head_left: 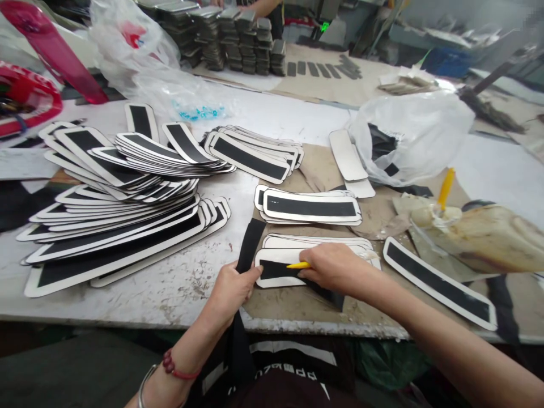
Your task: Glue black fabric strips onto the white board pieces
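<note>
In front of me lies a curved white-edged piece with a black middle (274, 258), on top of a small stack of similar pieces. My left hand (232, 290) is closed at its left end, thumb on the edge. A black strip (251, 241) runs through that hand, sticking up above it and hanging past the table edge below. My right hand (329, 266) rests over the piece, closed around a yellow pointed tool (299, 265) whose tip points left. Dark material (329, 296) shows under this hand; the palm hides where it joins the piece.
Fanned piles of white-edged pieces (123, 235) cover the left side. Another small stack (312, 207) lies just beyond my hands. A single piece (442, 283) lies to the right, near a glue-smeared plastic container (501, 238). Plastic bags (416, 133) stand behind; a person's arm (261, 7) shows at the far table.
</note>
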Tool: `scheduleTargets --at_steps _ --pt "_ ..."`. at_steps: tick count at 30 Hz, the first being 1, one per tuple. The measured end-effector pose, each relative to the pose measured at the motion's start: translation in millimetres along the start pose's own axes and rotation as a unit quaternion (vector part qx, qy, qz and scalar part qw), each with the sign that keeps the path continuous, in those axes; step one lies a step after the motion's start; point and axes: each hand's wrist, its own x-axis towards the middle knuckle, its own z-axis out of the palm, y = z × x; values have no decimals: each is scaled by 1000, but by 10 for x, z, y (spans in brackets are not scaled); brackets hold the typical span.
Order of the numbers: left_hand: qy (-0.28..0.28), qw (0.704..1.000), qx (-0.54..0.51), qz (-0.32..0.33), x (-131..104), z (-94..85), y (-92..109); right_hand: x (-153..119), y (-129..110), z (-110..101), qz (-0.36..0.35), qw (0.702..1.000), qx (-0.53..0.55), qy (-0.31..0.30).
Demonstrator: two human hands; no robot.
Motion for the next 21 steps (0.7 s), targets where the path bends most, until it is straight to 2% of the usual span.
scheduleTargets --at_steps 4,7,10,14,21 --pt "3 1000 3 -5 -1 -3 -16 -526 461 61 101 994 49 -2" --pt "5 1000 24 -8 -9 3 -12 -693 713 133 144 984 103 20" --pt "15 999 48 -3 -11 12 -8 -651 796 220 186 975 118 33" --pt "21 998 64 -2 -11 28 4 -511 760 268 243 967 73 38" --pt "14 996 89 -5 0 11 4 -385 739 246 262 964 24 27"
